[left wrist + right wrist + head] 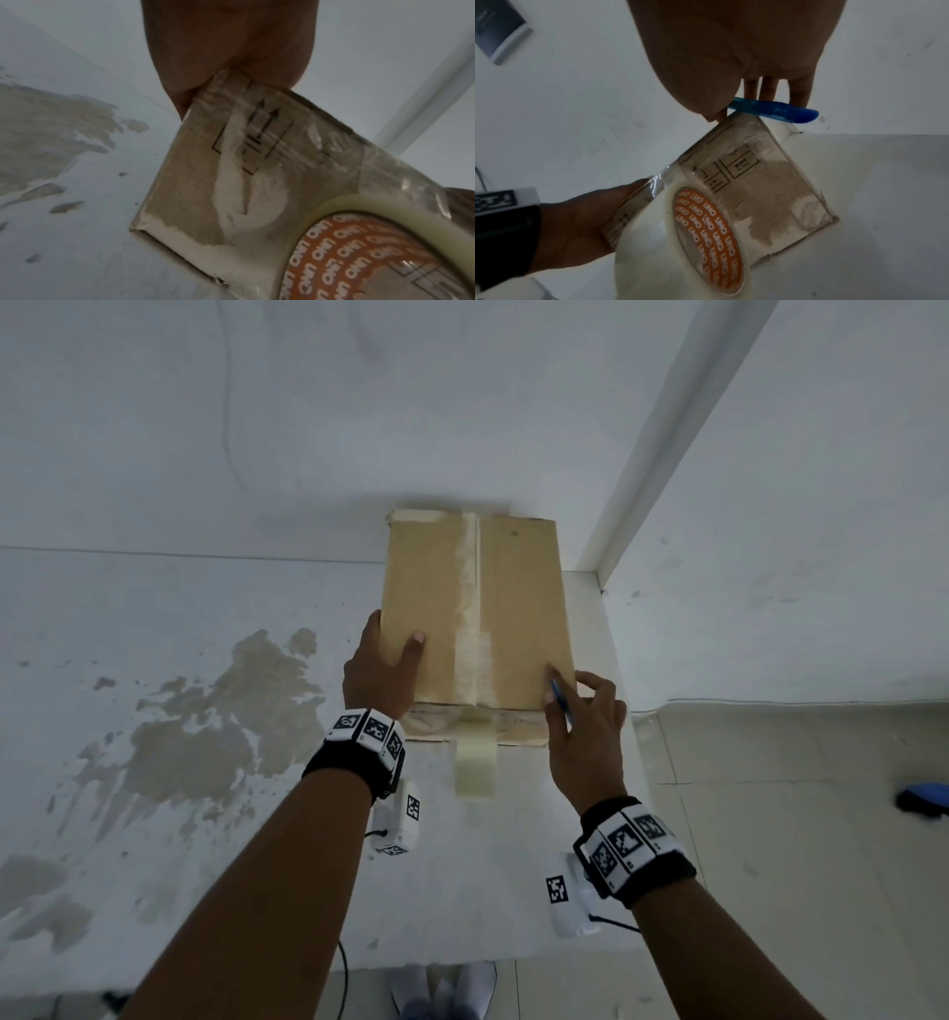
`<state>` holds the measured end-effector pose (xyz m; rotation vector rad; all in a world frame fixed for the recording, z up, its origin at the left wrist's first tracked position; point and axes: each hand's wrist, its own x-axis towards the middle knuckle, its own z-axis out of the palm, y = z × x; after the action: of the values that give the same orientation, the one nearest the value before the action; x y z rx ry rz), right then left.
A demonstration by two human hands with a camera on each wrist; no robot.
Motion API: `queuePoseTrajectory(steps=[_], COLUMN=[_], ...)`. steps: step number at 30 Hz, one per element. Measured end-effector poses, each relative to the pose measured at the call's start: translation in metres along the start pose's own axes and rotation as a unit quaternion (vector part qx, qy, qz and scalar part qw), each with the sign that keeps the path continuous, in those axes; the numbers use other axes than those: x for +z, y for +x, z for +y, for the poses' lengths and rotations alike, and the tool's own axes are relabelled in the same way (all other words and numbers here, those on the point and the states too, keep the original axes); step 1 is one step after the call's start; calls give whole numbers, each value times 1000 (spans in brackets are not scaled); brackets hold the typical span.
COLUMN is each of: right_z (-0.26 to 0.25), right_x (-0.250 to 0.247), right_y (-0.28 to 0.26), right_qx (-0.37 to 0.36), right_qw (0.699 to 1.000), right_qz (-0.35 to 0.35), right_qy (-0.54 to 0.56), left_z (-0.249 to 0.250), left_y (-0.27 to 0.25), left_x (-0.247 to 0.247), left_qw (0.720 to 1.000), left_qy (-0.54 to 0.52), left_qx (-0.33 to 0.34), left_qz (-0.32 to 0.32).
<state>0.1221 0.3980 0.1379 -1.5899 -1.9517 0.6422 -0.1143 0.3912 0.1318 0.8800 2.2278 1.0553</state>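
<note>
Evidently cutting is due: the cardboard box (pixel 436 608), on the bench (pixel 205 814), is gripped at its edge by the left hand (pixel 380 670), a blue cutter (pixel 775 109) pinched in the right hand (pixel 585 737); the tape roll's (pixel 476 765) strip must be severed next.

The box (pixel 431 588) is matt brown cardboard, its near face scuffed to pale, fuzzy paper. Clear glossy tape (pixel 385 172) lies wrinkled over that face. The tape roll (pixel 476 770) is shiny translucent film on an orange printed core. The blue tool (pixel 775 109) is smooth translucent plastic. The desk (pixel 128 608) has matt white paint, flaked to rough tan patches.
</note>
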Motion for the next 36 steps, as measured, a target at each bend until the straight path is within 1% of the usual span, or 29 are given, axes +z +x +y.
queuePoseTrajectory(steps=[3,4,5,6,8,10,11,12,14,16,20,23,24,26,28,30,32,36], right_z=[-10,-15,-21,-27,-37,-45,-48,-50,-54,-56,-56,-56,-55,-53,-51,-51,-52,-53], right_x=[-5,-6,-8,-10,-11,-12,-12,-11,-12,-13,-12,-6,-3,3,7,7,7,8], right_y=[-6,-8,-11,-12,-14,-15,-15,-16,-18,-20,-26,-37,-41,-46,-50,-50,-48,-46], right_qx=[-35,-50,-64,-67,-51,-52,-45,-22,45,80,105,141,157,160,132,117,121,147], right_qw=[996,994,993,994,996,993,989,982,954,918,879,827,810,794,798,809,816,820], right_qz=[83,100,97,73,2,-69,-104,-137,-197,-238,-295,-330,-332,-325,-313,-296,-277,-239], right_qy=[-11,-1,16,39,78,86,98,124,222,306,361,432,457,489,498,494,493,499], left_z=[-2,-1,-1,-1,-2,-3,-4,-4,-4,-4,-5,-5,-5,-4,-2,-1,-2,-2], left_y=[0,0,-1,-1,-1,-1,-1,-2,-2,-2,0,0,0,-1,-2,-2,-2,-3], left_x=[0,0,0,0,1,1,1,1,1,1,2,3,3,3,2,2,1,2], left_qw=[1000,1000,1000,1000,1000,1000,1000,1000,1000,1000,1000,1000,1000,1000,1000,1000,1000,1000], left_qy=[-8,-8,-8,-7,-6,-7,-7,-8,-9,-8,-3,-4,-4,-1,4,6,2,2], left_qx=[0,1,3,5,10,15,15,15,14,14,6,6,6,3,4,5,5,6], left_qz=[-1,-1,-1,-1,0,0,1,1,2,0,-2,1,2,1,3,5,4,9])
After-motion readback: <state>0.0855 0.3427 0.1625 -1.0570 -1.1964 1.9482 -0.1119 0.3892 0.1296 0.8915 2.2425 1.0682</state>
